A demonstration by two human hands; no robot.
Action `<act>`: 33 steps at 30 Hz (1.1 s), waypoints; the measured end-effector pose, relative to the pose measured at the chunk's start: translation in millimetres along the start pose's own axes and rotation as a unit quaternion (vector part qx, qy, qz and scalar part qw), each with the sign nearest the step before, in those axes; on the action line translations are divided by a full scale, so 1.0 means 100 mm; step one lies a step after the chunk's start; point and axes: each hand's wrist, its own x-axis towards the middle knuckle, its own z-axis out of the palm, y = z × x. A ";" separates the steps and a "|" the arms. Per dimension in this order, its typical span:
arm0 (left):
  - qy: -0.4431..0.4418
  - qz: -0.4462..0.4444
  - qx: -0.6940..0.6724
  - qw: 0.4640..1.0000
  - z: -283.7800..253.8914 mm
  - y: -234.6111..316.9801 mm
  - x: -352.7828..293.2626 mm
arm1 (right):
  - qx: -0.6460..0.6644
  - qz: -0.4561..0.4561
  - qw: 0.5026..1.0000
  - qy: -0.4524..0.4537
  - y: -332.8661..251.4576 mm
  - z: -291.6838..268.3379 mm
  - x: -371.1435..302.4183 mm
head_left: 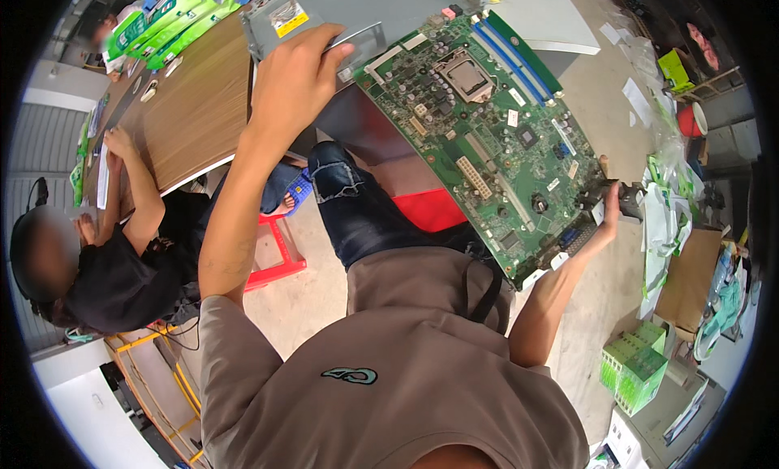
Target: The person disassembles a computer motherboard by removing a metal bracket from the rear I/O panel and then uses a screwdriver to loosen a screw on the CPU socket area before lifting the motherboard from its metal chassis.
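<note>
A green computer motherboard is raised, tilted, before my torso. It carries a processor in its socket, blue and white memory slots and several connectors. My right hand grips its lower right edge beside the metal ports. At the upper left, my left hand is over the near edge of a grey metal computer case, beside a thin metal bar. Its thumb and index finger are apart and half bent, with nothing visible between them; the other fingertips are hidden. A yellow label is on the case.
A wood-topped table stands at left, with green packages at its far end. A co-worker in black sits beside it, near a red stool. Green boxes and a cardboard box are on the right.
</note>
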 end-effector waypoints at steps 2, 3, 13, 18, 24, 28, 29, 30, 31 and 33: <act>-0.006 -0.006 0.000 1.000 -0.03 0.00 0.01 | -0.018 0.003 1.000 0.002 0.00 -0.02 0.04; -0.007 -0.010 -0.004 1.000 -0.03 -0.01 0.02 | -0.039 -0.010 0.999 0.002 0.01 -0.01 0.05; -0.016 -0.019 -0.036 0.999 -0.02 -0.12 0.02 | -0.048 -0.034 0.997 0.053 0.07 -0.09 0.19; -0.011 -0.010 -0.041 0.999 -0.01 -0.15 0.02 | -0.036 -0.030 0.999 0.012 0.07 0.02 0.14; -0.018 -0.018 -0.052 0.998 0.00 -0.08 0.05 | -0.031 -0.022 0.999 -0.001 0.06 0.09 0.10; -0.025 -0.032 -0.048 0.998 0.02 -0.06 0.05 | -0.012 -0.046 0.999 -0.011 0.10 0.22 0.03; -0.024 -0.035 -0.049 0.998 0.03 -0.07 0.04 | -0.017 -0.044 0.999 0.000 0.07 0.26 0.02; -0.025 -0.039 -0.049 0.998 0.03 -0.07 0.03 | -0.023 -0.041 0.999 0.012 0.05 0.28 0.01; -0.027 -0.038 -0.051 0.998 0.03 -0.06 0.03 | -0.019 -0.038 0.999 -0.014 0.04 0.25 0.01; -0.039 -0.053 -0.041 0.997 0.02 -0.05 0.05 | -0.028 -0.048 0.998 -0.003 0.03 0.27 -0.01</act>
